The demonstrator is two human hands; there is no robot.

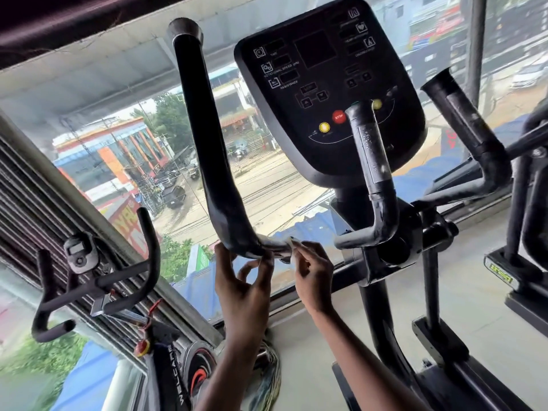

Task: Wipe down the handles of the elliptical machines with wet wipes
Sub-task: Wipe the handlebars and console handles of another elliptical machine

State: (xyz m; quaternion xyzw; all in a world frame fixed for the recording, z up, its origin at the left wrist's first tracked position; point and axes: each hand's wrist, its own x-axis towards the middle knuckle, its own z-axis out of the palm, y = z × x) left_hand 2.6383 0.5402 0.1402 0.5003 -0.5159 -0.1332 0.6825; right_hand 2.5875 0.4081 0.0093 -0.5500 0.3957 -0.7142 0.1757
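The elliptical's long black left handle (207,137) rises from a bend near the centre. A pale wet wipe (281,247) is wrapped around the bar just right of that bend. My left hand (246,280) reaches up from below, with thumb and forefinger around the bend of the handle, the forefinger touching the wipe. My right hand (312,268) pinches the wipe's right end between thumb and fingertips. The short inner handle (375,161) and the right long handle (465,126) stand to the right, untouched.
The black console (320,84) with a red stop button sits above the hands. An exercise bike's handlebar (98,280) stands at the lower left by the shutter. A large window lies ahead, and another machine (527,221) is at the far right.
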